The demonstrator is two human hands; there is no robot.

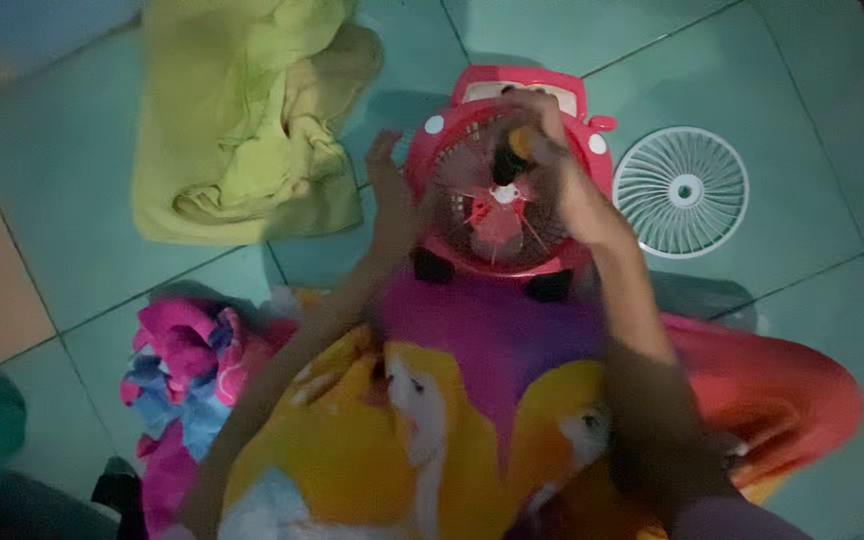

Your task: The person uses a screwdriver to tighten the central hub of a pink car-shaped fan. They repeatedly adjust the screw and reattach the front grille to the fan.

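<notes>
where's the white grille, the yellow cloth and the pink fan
white grille [682, 191], head view, its centre hub
yellow cloth [242, 110], head view, its crumpled middle
pink fan [432, 160], head view, left rim

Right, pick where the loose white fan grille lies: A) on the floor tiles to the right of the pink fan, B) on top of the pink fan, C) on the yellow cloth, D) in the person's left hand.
A: the white fan grille lies flat on the floor tiles, just right of the pink fan, and neither hand touches it.
</notes>
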